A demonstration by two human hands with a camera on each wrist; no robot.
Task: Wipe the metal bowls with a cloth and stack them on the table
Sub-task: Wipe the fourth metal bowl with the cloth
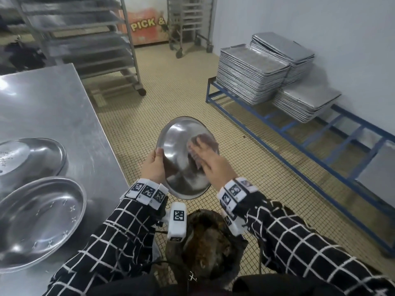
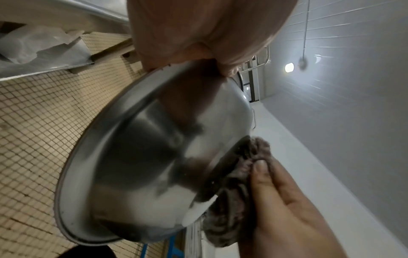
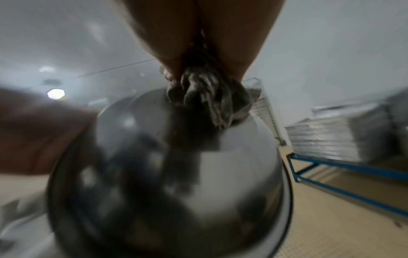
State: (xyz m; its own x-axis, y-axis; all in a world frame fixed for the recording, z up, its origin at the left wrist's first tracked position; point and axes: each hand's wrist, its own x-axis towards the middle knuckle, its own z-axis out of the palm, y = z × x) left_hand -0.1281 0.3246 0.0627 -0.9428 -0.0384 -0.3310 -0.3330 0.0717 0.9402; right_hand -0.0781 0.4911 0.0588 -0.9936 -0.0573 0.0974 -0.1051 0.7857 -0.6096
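Note:
I hold a round metal bowl (image 1: 181,161) (image 2: 154,157) (image 3: 172,183) tilted over the floor, its outer side towards me. My left hand (image 1: 152,165) (image 2: 198,34) grips its left rim, thumb on the outside. My right hand (image 1: 205,154) (image 2: 287,209) lies flat with straight fingers and presses a bunched brownish cloth (image 1: 206,139) (image 2: 234,209) (image 3: 205,97) onto the bowl's upper right side. Two more metal bowls, one nearer (image 1: 36,221) and one behind it (image 1: 27,159), sit on the steel table (image 1: 53,103) at my left.
Stacks of baking trays (image 1: 256,75) rest on a low blue frame (image 1: 320,146) along the right wall. Wheeled tray racks (image 1: 85,39) stand behind the table. A dark lined bin (image 1: 205,242) is under my wrists. Tiled floor (image 1: 171,92) lies between.

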